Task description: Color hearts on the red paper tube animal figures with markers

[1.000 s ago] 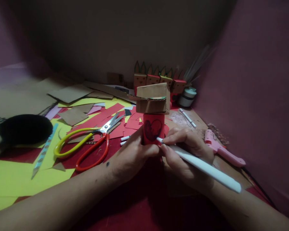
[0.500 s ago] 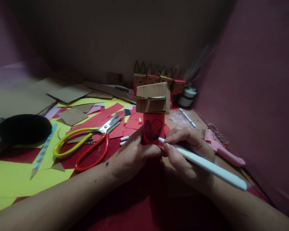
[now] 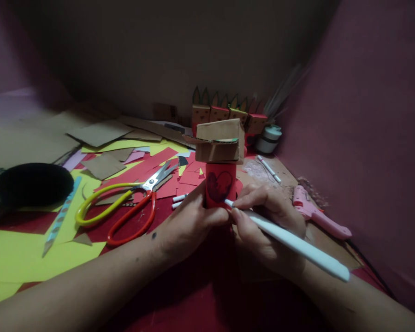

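Observation:
My left hand (image 3: 193,221) is wrapped round the lower part of a red paper tube (image 3: 231,173), upright, with a small open cardboard box (image 3: 217,150) on its top. A dark heart outline (image 3: 219,185) is drawn on the tube's front, its left part filled in dark. In my right hand (image 3: 273,226) a white marker (image 3: 302,244) is pinched between thumb and fingers. Its tip meets the lower right edge of the heart; whether it presses on the surface is hard to tell.
Scissors (image 3: 148,184) with yellow and red handles lie open left among paper scraps, beside a striped pencil (image 3: 61,216) and a black oval object (image 3: 34,184). A pink glue gun (image 3: 320,214) rests right. Behind stand several box-headed figures (image 3: 228,113) and a lidded jar (image 3: 269,139).
My right hand and the marker have shifted slightly left and down along the heart's lower edge. The left hand and the tube stay in place.

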`<state>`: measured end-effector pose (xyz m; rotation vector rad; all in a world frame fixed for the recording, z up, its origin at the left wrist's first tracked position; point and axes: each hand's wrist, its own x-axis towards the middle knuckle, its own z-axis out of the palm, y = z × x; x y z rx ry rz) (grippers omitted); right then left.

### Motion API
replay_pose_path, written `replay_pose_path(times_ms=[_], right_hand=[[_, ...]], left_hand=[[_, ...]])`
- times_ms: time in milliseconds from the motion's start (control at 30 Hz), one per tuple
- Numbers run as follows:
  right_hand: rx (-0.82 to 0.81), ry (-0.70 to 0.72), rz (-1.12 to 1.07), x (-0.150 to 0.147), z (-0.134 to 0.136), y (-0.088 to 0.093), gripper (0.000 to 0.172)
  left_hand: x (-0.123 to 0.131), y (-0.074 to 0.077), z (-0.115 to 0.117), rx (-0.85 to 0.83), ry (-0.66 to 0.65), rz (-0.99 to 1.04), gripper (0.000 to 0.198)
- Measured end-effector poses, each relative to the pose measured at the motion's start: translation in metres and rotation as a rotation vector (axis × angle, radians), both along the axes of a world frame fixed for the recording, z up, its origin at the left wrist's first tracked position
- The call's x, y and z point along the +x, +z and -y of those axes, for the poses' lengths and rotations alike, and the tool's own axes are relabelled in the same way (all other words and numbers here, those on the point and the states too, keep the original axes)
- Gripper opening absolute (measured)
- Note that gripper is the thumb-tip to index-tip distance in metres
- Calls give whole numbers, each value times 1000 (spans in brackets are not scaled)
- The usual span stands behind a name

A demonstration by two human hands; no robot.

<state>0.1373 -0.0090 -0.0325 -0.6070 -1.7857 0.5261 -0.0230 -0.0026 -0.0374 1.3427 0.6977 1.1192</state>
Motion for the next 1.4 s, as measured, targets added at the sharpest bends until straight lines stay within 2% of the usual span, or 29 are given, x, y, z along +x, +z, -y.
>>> replay_pose_path(times_ms=[367,600,733,833,1033,1200,1400], right_hand=[[-21,38,-48,-4,1,-2,16],[-19,41,20,-3,3,2,16],[-33,6,2,-4,3,3,14],[-6,-25,-15,-5,3,3,14],[-3,-9,48,-3,4,3,18],[29,-32,26,-5,5,4,20],[85,30,59,-4,2,5,20]], left_hand=[[0,7,2,22,-46,0,19],[0,13,3,-27,13,-35,33],[-1,13,5,-30,20,-82,26],[-1,12,5,-22,-18,-39,24],[-1,13,5,12,2,-92,17],[-2,14,4,40,29,-111,21],[0,13,2,7,-21,-66,18]])
